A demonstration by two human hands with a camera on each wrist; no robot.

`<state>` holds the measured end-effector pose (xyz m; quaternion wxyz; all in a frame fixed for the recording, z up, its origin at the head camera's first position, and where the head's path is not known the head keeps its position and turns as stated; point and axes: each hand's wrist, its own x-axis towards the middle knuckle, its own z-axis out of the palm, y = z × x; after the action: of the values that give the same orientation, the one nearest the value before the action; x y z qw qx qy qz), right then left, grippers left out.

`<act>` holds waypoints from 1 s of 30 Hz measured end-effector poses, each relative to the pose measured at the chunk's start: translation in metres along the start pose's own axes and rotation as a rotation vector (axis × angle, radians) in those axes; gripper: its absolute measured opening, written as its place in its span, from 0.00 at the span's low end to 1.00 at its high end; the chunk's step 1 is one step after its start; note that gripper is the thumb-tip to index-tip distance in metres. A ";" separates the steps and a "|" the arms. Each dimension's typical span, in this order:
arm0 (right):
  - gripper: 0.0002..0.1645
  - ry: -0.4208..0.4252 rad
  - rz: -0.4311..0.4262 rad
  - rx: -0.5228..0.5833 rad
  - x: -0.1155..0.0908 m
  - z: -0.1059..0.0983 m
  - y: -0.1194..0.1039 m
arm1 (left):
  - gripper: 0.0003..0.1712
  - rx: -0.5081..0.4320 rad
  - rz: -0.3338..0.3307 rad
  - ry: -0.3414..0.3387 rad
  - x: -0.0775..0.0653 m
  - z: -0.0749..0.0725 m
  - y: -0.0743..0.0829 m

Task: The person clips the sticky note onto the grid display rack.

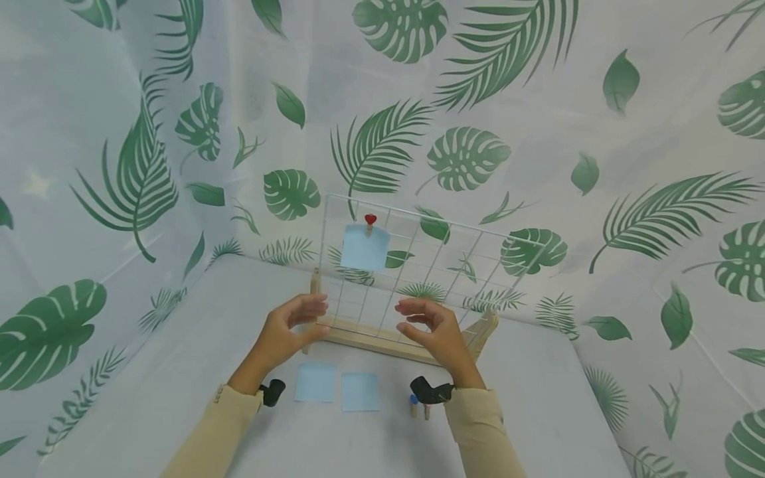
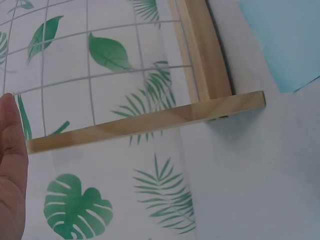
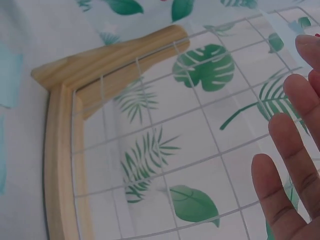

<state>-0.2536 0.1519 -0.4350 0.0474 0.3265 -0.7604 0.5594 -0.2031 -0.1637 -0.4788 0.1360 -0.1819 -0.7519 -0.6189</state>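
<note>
A white wire grid (image 1: 412, 265) stands upright in a wooden base (image 1: 376, 338) with a side foot at each end. Near its upper left, a wooden clip with a red heart (image 1: 370, 220) holds a light blue paper square (image 1: 365, 247). My left hand (image 1: 293, 328) is raised at the left end of the base, fingers loosely bent around nothing. Opposite it my right hand (image 1: 435, 328) hovers before the grid, thumb and fingers apart. In the right wrist view, its spread fingers (image 3: 285, 175) overlap the wires with nothing in them.
Two light blue paper squares, a left one (image 1: 315, 382) and a right one (image 1: 360, 392), lie on the white table (image 1: 335, 445). Beside the right wrist, a blue-topped clip (image 1: 414, 405) and a pinkish clip (image 1: 427, 411) lie partly hidden. A leaf-print curtain (image 1: 538, 133) hangs behind.
</note>
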 end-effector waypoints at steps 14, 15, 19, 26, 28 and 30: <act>0.18 0.022 0.034 -0.004 -0.011 0.001 0.006 | 0.29 0.019 -0.056 0.003 -0.011 0.007 -0.010; 0.18 0.023 0.040 -0.007 -0.012 0.001 0.007 | 0.29 0.020 -0.058 0.004 -0.011 0.007 -0.010; 0.18 0.027 0.058 -0.003 -0.017 0.000 0.009 | 0.29 0.021 -0.065 0.006 -0.014 0.008 -0.013; 0.19 0.046 0.130 0.007 -0.025 -0.002 0.014 | 0.29 0.042 -0.068 0.013 -0.019 0.008 -0.018; 0.19 0.052 0.154 0.015 -0.028 -0.003 0.016 | 0.29 0.046 -0.071 0.014 -0.020 0.008 -0.020; 0.19 0.057 0.168 0.020 -0.030 -0.003 0.018 | 0.29 0.048 -0.077 0.017 -0.021 0.007 -0.020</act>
<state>-0.2406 0.1708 -0.4618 0.0186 0.2458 -0.7778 0.5781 -0.1935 -0.1623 -0.5071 0.1229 -0.1443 -0.7718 -0.6069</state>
